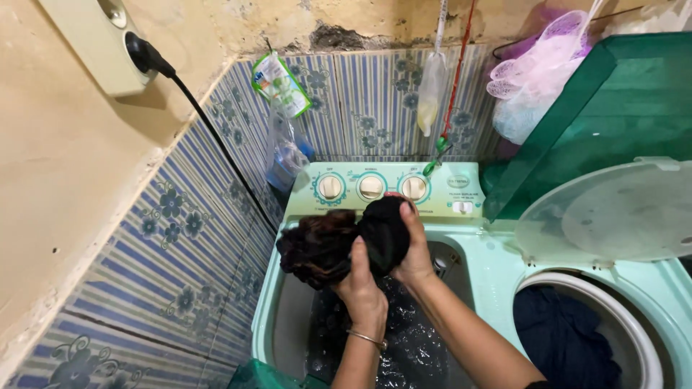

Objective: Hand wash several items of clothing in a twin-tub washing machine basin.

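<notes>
The person stands over a pale green twin-tub washing machine [476, 266], both hands raised above the left wash tub [288, 324]. The left hand [364, 288] and the right hand [414, 248] grasp a wet dark garment [339, 241], fingers [358, 253] clenched around the bunched cloth from either side. The garment is held clear of the dark water [411, 338] in the tub, just in front of the control panel [382, 189] with its three round dials. A thin bangle [367, 338] sits on the left wrist.

In the right spin tub [577, 331], more dark clothing [562, 338] lies inside the white rim. Its translucent round inner cover [613, 212] is tipped up, and the dark green outer lid [613, 108] stands open behind it.

A black cable [209, 130] runs from a wall socket [101, 43] down the blue floral tiles [180, 238]. Sachets and small plastic bags [285, 122] hang on the tiled wall, and a pink mesh sponge [540, 72] hangs at upper right
</notes>
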